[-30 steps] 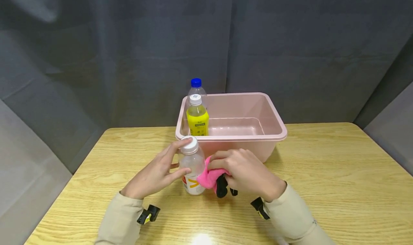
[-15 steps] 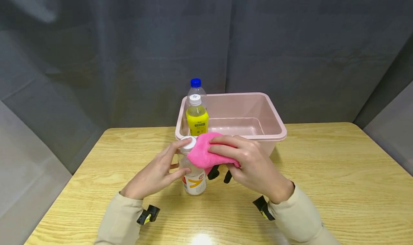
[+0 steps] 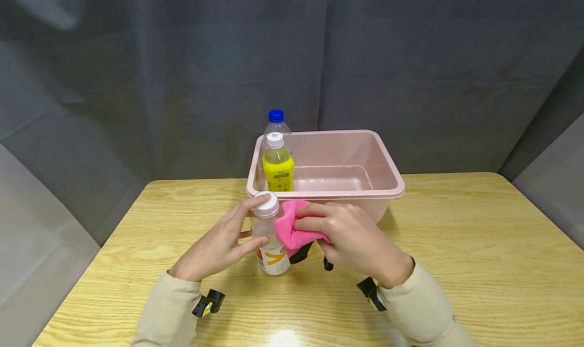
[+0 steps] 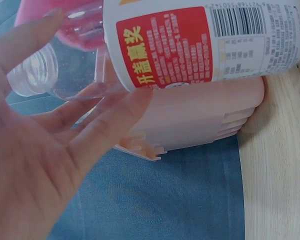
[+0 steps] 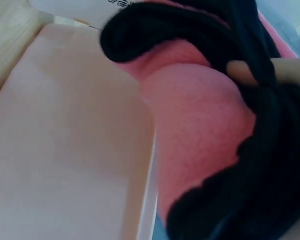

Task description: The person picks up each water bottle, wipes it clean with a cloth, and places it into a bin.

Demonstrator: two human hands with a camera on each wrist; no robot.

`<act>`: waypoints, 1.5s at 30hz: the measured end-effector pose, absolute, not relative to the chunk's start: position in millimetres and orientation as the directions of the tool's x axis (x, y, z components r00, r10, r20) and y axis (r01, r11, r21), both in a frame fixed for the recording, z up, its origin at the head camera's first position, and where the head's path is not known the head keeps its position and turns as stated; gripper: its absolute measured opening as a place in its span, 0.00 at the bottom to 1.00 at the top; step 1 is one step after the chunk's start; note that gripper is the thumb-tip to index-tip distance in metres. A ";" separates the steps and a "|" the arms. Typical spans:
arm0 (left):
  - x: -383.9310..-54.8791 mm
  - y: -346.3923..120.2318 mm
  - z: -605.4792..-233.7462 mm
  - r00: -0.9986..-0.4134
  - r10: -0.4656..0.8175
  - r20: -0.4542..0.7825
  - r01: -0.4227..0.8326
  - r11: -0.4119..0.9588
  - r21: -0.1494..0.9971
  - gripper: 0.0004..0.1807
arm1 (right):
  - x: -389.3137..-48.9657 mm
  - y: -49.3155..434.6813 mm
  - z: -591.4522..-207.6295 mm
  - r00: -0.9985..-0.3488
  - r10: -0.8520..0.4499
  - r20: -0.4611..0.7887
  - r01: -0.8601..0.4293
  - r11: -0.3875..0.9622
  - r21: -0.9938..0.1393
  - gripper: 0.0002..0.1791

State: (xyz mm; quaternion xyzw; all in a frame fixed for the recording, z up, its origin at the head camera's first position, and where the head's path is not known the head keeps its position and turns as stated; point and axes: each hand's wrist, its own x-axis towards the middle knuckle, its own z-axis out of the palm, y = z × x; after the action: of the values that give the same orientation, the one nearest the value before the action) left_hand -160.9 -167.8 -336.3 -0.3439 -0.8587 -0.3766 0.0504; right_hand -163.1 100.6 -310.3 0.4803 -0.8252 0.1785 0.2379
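Note:
A clear bottle (image 3: 275, 261) with a white cap and a white label stands upright on the table. My left hand (image 3: 218, 245) holds it near the top, the index finger on the cap and the thumb at the side. In the left wrist view, the label's red panel and barcode show close by, past the left hand (image 4: 55, 130). My right hand (image 3: 353, 235) grips a bunched pink cloth (image 3: 294, 230) with black edging and presses it to the bottle's right side. Close up in the right wrist view, the folded cloth (image 5: 190, 115) hides most of the right fingers.
Just behind the hands is a pale pink plastic bin (image 3: 347, 194). Inside its left end stand a bottle with a yellow label (image 3: 279, 174) and a blue-capped bottle (image 3: 276, 126), partly hidden behind it. A dark curtain (image 3: 219, 83) hangs behind the wooden table (image 3: 456, 245).
The right hand and cloth rose along the bottle's side to near the cap, then came down slightly. The left hand and the bottle have stayed in place.

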 end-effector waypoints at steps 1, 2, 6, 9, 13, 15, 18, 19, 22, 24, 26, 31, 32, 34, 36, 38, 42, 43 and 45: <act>-160.8 -168.0 -336.2 -0.758 0.552 0.347 0.630 0.483 0.608 0.40 | -163.8 99.9 -311.5 -0.433 -0.723 0.539 -0.876 0.478 -0.063 0.28; -160.8 -168.1 -336.0 -0.758 0.552 0.348 0.631 0.485 0.606 0.40 | -164.1 99.1 -312.4 -0.440 -0.737 0.512 -0.876 0.478 -0.064 0.28; -160.9 -168.5 -335.5 -0.757 0.552 0.350 0.632 0.483 0.606 0.39 | -166.3 94.1 -319.9 -0.477 -0.787 0.392 -0.871 0.483 -0.091 0.27; -160.6 -168.5 -335.6 -0.755 0.551 0.355 0.635 0.480 0.605 0.39 | -166.6 88.7 -328.3 -0.517 -0.804 0.295 -0.855 0.500 -0.136 0.25; -159.7 -168.0 -335.7 -0.753 0.551 0.359 0.639 0.483 0.599 0.40 | -165.4 79.6 -340.6 -0.548 -0.822 0.157 -0.835 0.528 -0.154 0.22; -159.4 -167.6 -335.7 -0.753 0.553 0.358 0.639 0.482 0.600 0.40 | -164.7 76.7 -344.9 -0.549 -0.826 0.126 -0.834 0.533 -0.143 0.20; -159.2 -167.3 -335.5 -0.755 0.553 0.354 0.635 0.479 0.606 0.40 | -164.9 76.4 -347.4 -0.552 -0.824 0.128 -0.833 0.538 -0.126 0.20; -159.3 -167.3 -335.5 -0.755 0.553 0.352 0.634 0.478 0.608 0.40 | -165.1 77.1 -347.0 -0.551 -0.823 0.137 -0.834 0.538 -0.124 0.21; -159.3 -167.2 -335.5 -0.758 0.552 0.348 0.629 0.477 0.614 0.40 | -165.9 80.7 -343.1 -0.543 -0.820 0.179 -0.840 0.528 -0.129 0.22; -159.3 -167.1 -335.6 -0.759 0.553 0.345 0.628 0.478 0.614 0.40 | -166.3 83.6 -339.0 -0.533 -0.815 0.226 -0.846 0.517 -0.129 0.23; -159.5 -167.2 -335.6 -0.760 0.553 0.341 0.625 0.477 0.618 0.40 | -166.5 86.9 -333.7 -0.523 -0.801 0.290 -0.851 0.509 -0.128 0.22; -159.8 -168.7 -336.3 -0.767 0.548 0.334 0.615 0.481 0.624 0.39 | -164.6 93.5 -319.8 -0.467 -0.740 0.485 -0.869 0.485 -0.097 0.22; -159.8 -168.9 -336.5 -0.768 0.547 0.334 0.615 0.482 0.624 0.39 | -163.8 94.7 -317.3 -0.451 -0.723 0.523 -0.873 0.480 -0.089 0.23; -159.6 -169.0 -336.6 -0.769 0.545 0.336 0.615 0.483 0.624 0.39 | -162.1 96.2 -312.9 -0.420 -0.687 0.593 -0.879 0.470 -0.078 0.26; -159.2 -168.9 -336.8 -0.767 0.545 0.339 0.617 0.480 0.624 0.39 | -161.1 96.8 -309.8 -0.395 -0.641 0.659 -0.885 0.458 -0.085 0.29; -159.0 -168.7 -336.8 -0.765 0.544 0.345 0.621 0.482 0.618 0.39 | -160.3 96.5 -308.0 -0.374 -0.581 0.723 -0.891 0.441 -0.106 0.28; -159.1 -168.0 -336.5 -0.757 0.549 0.355 0.634 0.485 0.602 0.39 | -159.7 94.5 -307.6 -0.351 -0.492 0.797 -0.900 0.412 -0.142 0.25; -159.2 -167.8 -336.3 -0.756 0.549 0.356 0.636 0.487 0.598 0.39 | -159.7 94.1 -307.9 -0.352 -0.482 0.802 -0.900 0.412 -0.147 0.25; -159.3 -167.6 -336.0 -0.754 0.552 0.356 0.638 0.488 0.596 0.39 | -159.6 93.5 -308.4 -0.356 -0.484 0.800 -0.898 0.415 -0.148 0.25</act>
State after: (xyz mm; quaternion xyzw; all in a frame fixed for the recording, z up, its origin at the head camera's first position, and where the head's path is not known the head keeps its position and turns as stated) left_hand -159.3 -167.6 -336.0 -0.3456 -0.8606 -0.3695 0.0583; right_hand -159.6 93.5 -308.4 0.4504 -0.7669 0.2996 0.3454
